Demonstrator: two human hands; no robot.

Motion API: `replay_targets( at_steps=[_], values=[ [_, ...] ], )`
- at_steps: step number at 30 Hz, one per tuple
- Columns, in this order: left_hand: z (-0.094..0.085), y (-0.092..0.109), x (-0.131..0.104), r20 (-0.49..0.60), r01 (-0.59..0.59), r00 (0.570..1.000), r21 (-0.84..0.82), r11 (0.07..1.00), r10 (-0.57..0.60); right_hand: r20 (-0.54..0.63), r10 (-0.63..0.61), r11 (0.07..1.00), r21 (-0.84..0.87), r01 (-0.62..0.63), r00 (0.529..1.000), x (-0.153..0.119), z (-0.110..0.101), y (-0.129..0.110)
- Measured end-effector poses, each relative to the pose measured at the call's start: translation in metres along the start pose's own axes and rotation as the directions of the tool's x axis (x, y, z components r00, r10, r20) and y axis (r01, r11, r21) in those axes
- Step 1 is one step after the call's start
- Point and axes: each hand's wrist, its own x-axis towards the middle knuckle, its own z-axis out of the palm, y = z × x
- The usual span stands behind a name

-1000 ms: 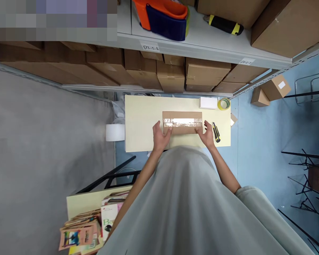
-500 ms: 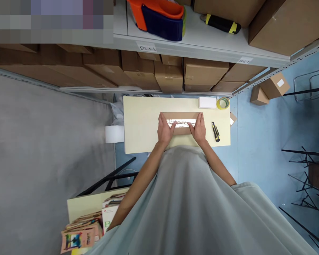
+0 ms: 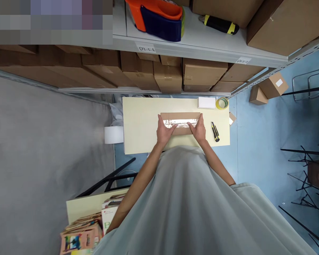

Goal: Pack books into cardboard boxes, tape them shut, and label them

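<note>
Between my two hands is a long brown cardboard box (image 3: 181, 131) with a strip of shiny tape (image 3: 181, 122) along its top. My left hand (image 3: 163, 131) grips the box's left end, its thumb lying on the top face. At the right end my right hand (image 3: 198, 130) holds it the same way, thumb on the tape. The box is over a pale yellow table (image 3: 140, 127); whether it rests there cannot be told. A black and yellow box cutter (image 3: 215, 131) lies to the right of my right hand.
Behind the box sit a white box (image 3: 206, 102) and a roll of tape (image 3: 222, 103). A shelf (image 3: 212, 51) full of cardboard boxes overhangs the table's far side. A white roll (image 3: 114, 134) stands beyond the left edge. Magazines (image 3: 81, 237) are stacked at lower left.
My fingers have shifted slightly on the box ends, and the glare on the tape looks different. The box stays in nearly the same place.
</note>
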Motion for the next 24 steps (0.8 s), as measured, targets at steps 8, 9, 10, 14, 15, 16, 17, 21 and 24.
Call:
replay_targets(
  at_steps=[8,9,10,14,15,16,17,21,24],
  values=[
    [-0.016,-0.008,0.009,0.124,0.059,0.992,-0.181,0.982,-0.037,0.089,-0.048,0.976,0.217,0.027,0.995,0.000,-0.022,0.016],
    [-0.012,-0.004,0.010,0.098,0.080,0.993,-0.160,0.984,-0.065,0.048,-0.033,0.987,0.158,0.025,0.998,0.000,-0.018,0.011],
    [-0.006,0.000,0.010,0.059,0.091,0.995,-0.124,0.988,-0.085,-0.005,-0.023,0.996,0.084,0.023,1.000,0.000,-0.012,0.004],
    [0.019,0.017,0.011,-0.078,0.042,0.996,0.063,0.997,-0.037,-0.104,-0.077,0.987,-0.152,0.061,0.992,0.004,0.014,-0.027],
    [0.021,0.017,0.011,-0.089,0.024,0.996,0.089,0.996,-0.016,-0.095,-0.088,0.983,-0.169,0.071,0.992,0.005,0.018,-0.031],
    [0.021,0.016,0.011,-0.093,0.010,0.996,0.099,0.995,-0.001,-0.090,-0.084,0.983,-0.173,0.068,0.992,0.007,0.020,-0.031],
    [0.019,0.013,0.012,-0.091,-0.001,0.996,0.096,0.995,0.009,-0.088,-0.064,0.985,-0.167,0.049,0.994,0.008,0.020,-0.029],
    [-0.004,-0.008,0.019,-0.040,-0.037,0.998,0.036,0.999,0.039,-0.050,0.068,0.996,-0.063,-0.071,0.996,0.012,0.009,0.000],
    [-0.013,-0.018,0.024,-0.056,0.016,0.998,0.001,1.000,-0.016,-0.028,0.093,0.996,0.014,-0.093,0.995,0.013,0.002,0.014]
  ],
)
